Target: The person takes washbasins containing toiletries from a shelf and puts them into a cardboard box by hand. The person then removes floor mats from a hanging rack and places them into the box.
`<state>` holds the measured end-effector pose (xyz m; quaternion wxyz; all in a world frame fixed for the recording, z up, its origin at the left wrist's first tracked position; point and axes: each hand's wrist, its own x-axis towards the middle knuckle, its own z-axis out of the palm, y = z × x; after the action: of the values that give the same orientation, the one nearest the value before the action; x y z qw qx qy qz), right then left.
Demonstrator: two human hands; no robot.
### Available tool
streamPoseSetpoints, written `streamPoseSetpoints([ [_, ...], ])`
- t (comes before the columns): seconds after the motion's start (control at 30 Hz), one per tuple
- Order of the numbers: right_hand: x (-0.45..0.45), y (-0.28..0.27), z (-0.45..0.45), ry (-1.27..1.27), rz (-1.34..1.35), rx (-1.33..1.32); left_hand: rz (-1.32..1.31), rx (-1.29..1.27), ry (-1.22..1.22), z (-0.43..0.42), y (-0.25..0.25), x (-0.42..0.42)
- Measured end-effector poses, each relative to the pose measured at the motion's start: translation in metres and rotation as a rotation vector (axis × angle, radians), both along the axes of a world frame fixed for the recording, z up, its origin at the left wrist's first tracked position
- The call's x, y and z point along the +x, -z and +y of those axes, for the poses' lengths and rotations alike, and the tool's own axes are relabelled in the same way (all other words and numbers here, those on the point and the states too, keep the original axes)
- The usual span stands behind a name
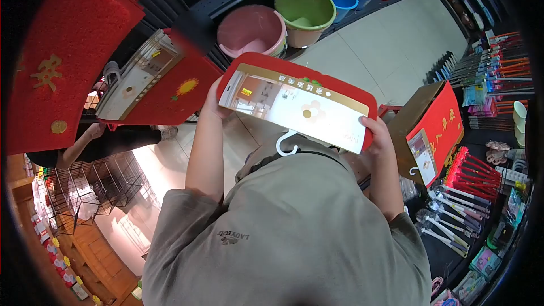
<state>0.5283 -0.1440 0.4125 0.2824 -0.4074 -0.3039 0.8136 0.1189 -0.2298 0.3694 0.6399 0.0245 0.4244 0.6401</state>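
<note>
Grey-green shirt cloth point(294, 221) fills the foreground, and beyond it both forearms reach forward to a red folded mat point(340, 90) held in front of the waist, above the tiled floor point(391, 39). The left hand point(214, 102) is closed around the mat's left end; most of its fingers are hidden behind, so how they bend there cannot be told. At the opposite end the right hand point(379, 136) pinches the rim, its thumb resting on the face of the white-and-gold card point(334, 127) and the other fingers mostly tucked out of sight beneath. Neither grip is spread wider than the mat's edge.

The mat's long axis runs crosswise between the hands, slanting so that its left end lies farther from the body than its right. Its card faces the camera, and the white hook point(278, 144) points back toward the shirt.

Beyond the mat stand a pink bucket point(249, 28) and a green bucket point(303, 5). Off to the left hang more red mats point(79, 39), near another person's hand point(96, 130); a cardboard box point(409, 113) stands at the right, beside red-handled brushes point(476, 178).
</note>
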Motion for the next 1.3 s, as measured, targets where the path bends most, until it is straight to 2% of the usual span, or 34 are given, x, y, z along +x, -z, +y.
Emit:
streamPoseSetpoints([
  [0.1, -0.009, -0.002, 0.003, -0.06, -0.065, -0.004, 0.018, 0.015, 0.005, -0.008, 0.009, -0.009],
  [0.13, -0.011, 0.0, 0.0, -0.062, -0.048, -0.021, -0.066, 0.052, -0.019, -0.011, 0.011, -0.012],
  [0.23, -0.011, 0.004, 0.001, -0.148, -0.061, -0.048, -0.094, -0.004, -0.082, -0.017, 0.005, -0.001],
  [0.27, -0.016, -0.001, -0.001, -0.137, -0.053, -0.028, -0.15, -0.061, -0.062, -0.018, -0.007, 0.003],
  [0.37, -0.018, -0.002, 0.001, -0.155, -0.034, -0.057, -0.112, -0.105, 0.03, -0.027, 0.004, -0.005],
  [0.43, -0.023, -0.004, 0.002, -0.079, -0.077, -0.077, -0.129, -0.139, 0.061, -0.033, 0.016, -0.01],
  [0.63, -0.025, 0.016, 0.003, 0.004, -0.273, -0.128, -0.015, -0.158, 0.085, -0.054, 0.04, 0.0],
  [0.73, -0.005, 0.065, 0.002, -0.042, -0.246, -0.191, -0.001, -0.248, 0.114, -0.067, 0.06, 0.006],
  [0.87, 0.009, 0.066, -0.003, -0.035, -0.284, -0.225, -0.037, -0.273, 0.195, -0.076, 0.065, 0.017],
  [1.03, 0.038, 0.096, -0.001, -0.101, -0.321, -0.275, -0.002, -0.321, 0.303, -0.06, 0.055, 0.034],
  [1.1, 0.046, 0.088, 0.002, -0.08, -0.357, -0.289, 0.012, -0.332, 0.331, -0.051, 0.062, 0.042],
  [1.17, 0.059, 0.101, 0.009, -0.083, -0.456, -0.311, 0.03, -0.343, 0.356, -0.038, 0.065, 0.058],
  [1.23, 0.075, 0.1, 0.016, -0.063, -0.462, -0.33, 0.062, -0.512, 0.335, -0.026, 0.061, 0.081],
  [1.3, 0.092, 0.105, 0.025, -0.004, -0.428, -0.313, 0.059, -0.527, 0.354, -0.011, 0.07, 0.098],
])
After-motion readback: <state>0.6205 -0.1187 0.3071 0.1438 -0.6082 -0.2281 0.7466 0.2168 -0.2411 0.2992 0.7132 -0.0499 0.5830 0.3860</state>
